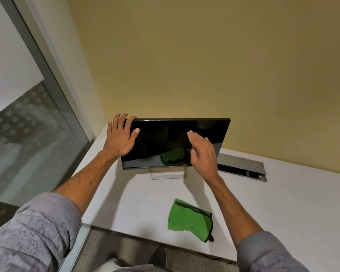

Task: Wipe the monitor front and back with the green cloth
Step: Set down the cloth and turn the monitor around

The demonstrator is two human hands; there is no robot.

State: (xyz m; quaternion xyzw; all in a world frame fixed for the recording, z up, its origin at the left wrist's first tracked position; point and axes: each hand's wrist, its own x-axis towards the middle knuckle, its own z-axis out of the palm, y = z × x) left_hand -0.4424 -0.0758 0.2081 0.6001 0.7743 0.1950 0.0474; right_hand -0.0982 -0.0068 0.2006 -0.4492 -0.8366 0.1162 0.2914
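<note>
A black monitor [165, 140] with a dark screen stands on a white desk [283, 203], on a pale base [166, 175]. My left hand [121, 137] grips its upper left corner, fingers over the top edge and thumb on the screen. My right hand [203, 154] hovers open in front of the screen's right half, holding nothing; I cannot tell whether it touches the glass. The green cloth [188, 218], folded with a dark trim, lies on the desk near the front edge, below the monitor and apart from both hands. Its reflection shows in the screen.
A metal cable hatch [243, 167] is set in the desk behind the monitor's right side. A yellow wall rises close behind the desk. A glass partition with a metal frame [47, 79] runs along the left. The desk's front edge is just below the cloth.
</note>
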